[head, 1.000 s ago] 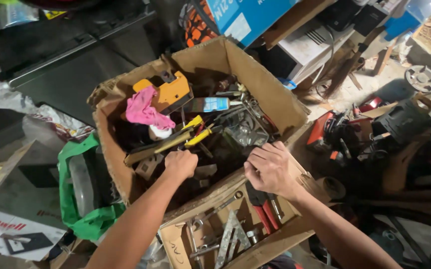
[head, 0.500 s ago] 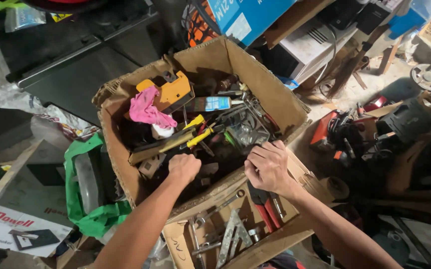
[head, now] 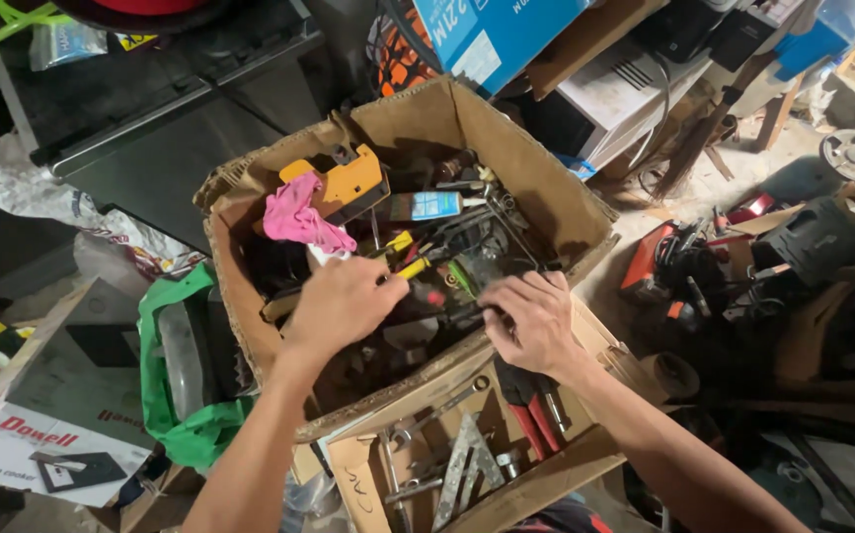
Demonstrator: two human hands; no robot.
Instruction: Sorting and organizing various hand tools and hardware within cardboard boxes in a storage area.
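Two hands are showing: left hand [head: 344,301], right hand [head: 531,318]. Two cardboard boxes are sitting here: one big box [head: 536,192], one shallow box [head: 546,474]. One pink rag [head: 299,217] and one orange tool [head: 349,183] are lying inside. Two red-handled pliers [head: 536,415] are lying in the shallow one. One green bag [head: 166,395] is lying beside the big box.

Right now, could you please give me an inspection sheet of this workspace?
Surface: cluttered floor; no bare table seen.
Job's things: open cardboard box full of tools; yellow-handled tool under the left fingers.
Clutter: pink rag, orange tool case, flat box of wrenches and red-handled pliers.
Hands: left hand and right hand both inside the box among the tools; grip unclear.
Cables: dark cords beside the orange power tool.
Surroundings: green bag, blue carton.
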